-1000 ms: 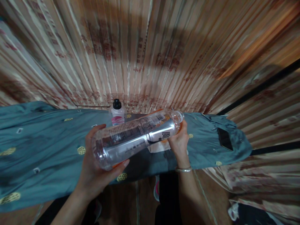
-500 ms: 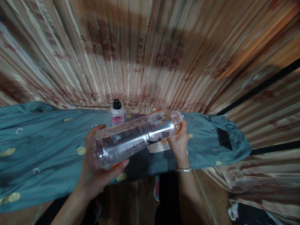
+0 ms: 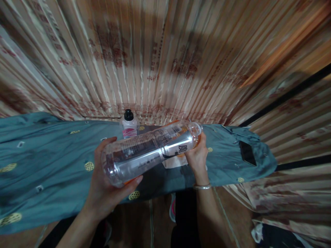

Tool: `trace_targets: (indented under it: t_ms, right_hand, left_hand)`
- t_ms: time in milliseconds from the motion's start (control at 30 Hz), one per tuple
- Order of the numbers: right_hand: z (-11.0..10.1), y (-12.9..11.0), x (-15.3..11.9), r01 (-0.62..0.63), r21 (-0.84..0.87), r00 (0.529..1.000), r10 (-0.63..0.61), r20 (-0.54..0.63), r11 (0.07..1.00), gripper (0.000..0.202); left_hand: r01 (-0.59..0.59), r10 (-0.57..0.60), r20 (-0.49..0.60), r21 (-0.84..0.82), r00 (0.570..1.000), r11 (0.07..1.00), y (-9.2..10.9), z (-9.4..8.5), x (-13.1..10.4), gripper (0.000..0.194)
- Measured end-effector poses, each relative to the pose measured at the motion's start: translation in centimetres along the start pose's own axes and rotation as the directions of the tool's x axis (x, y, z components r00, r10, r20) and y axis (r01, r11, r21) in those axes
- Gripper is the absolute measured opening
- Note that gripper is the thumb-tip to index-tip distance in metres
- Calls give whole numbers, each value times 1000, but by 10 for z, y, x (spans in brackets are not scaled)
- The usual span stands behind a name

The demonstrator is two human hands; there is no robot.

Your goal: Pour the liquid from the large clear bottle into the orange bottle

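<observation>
A large clear plastic bottle with a printed label lies tilted across my two hands, its neck up to the right. My left hand wraps round the base end, the thumb along the near side. At the neck end, my right hand grips from behind, its fingers mostly hidden by the bottle. Some orange shows behind the bottle, but I cannot make out what it is. Just beyond the bottle stands a smaller clear bottle with a black cap and a pink label. Partly covered by the held bottle is a pale flat item.
A teal cloth with yellow spots covers the long narrow surface. A dark phone lies at its right end. Pleated patterned curtains hang close behind, and black bars run along the right.
</observation>
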State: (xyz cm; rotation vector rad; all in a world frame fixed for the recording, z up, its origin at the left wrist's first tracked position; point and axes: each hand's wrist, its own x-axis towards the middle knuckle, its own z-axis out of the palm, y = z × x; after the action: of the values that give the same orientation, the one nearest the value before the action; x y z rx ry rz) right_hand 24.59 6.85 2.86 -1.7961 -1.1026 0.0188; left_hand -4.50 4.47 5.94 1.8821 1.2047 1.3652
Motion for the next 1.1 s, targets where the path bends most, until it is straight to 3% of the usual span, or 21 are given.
trace_targets:
  t_ms: [400, 700, 1100]
  right_hand:
    - [-1, -2, 0, -21, 21, 1000, 21, 21, 1000, 79]
    - [-1, 0, 0, -16, 25, 1000, 16, 18, 1000, 79]
    - [-3, -5, 1, -55, 11, 998, 55, 38, 998, 80]
  left_hand:
    - [-21, 21, 36, 7, 999, 1000, -1, -1, 2, 99]
    - [14, -14, 13, 10, 1000, 1000, -1, -1, -1, 96]
    - [-23, 23, 10, 24, 1000, 999, 0, -1, 0, 92]
